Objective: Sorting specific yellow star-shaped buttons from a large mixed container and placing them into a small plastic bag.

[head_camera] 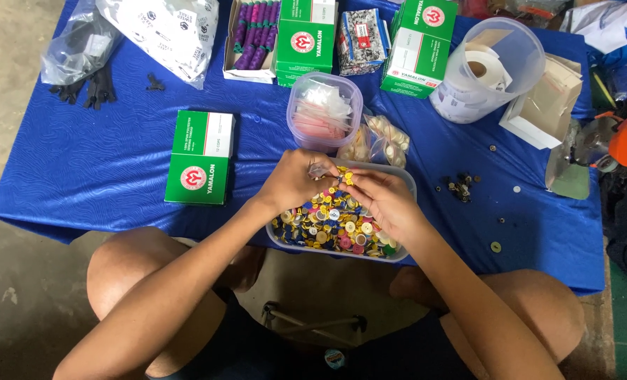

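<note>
At the far left of the blue cloth [81, 176] lies a clear plastic bag [81, 46] with some black zippers [92, 88] under it, and a white printed bag [169, 35] beside it. Nearer to me lies a green and white box [201, 156], flat on the cloth, just left of my left arm. Between this box and the left edge the cloth is bare, so there is free room on that side.

My left hand [296, 179] is over the clear tray [406, 179] of mixed buttons [331, 229]. Its fingers are closed on a small clear bag [320, 169]. My right hand [384, 200] meets it from the other side; thumb and finger pinch a small yellow button [347, 178] just at the bag. The tray stands at the near edge of the cloth, between my knees, and it hangs a little over this edge.

Right behind my hands stand a clear tub [325, 109] with pink and white packets and two small bags of pale buttons [384, 141], close to the tray, so forward the way is narrow. Further back are more green boxes and an open box of purple spools [253, 32].

To the right stand a big clear container [493, 67] with a paper roll, then brown envelopes [549, 102]. Some dark small buttons [461, 186] are scattered on the cloth there, with open cloth around them up to the right edge.
</note>
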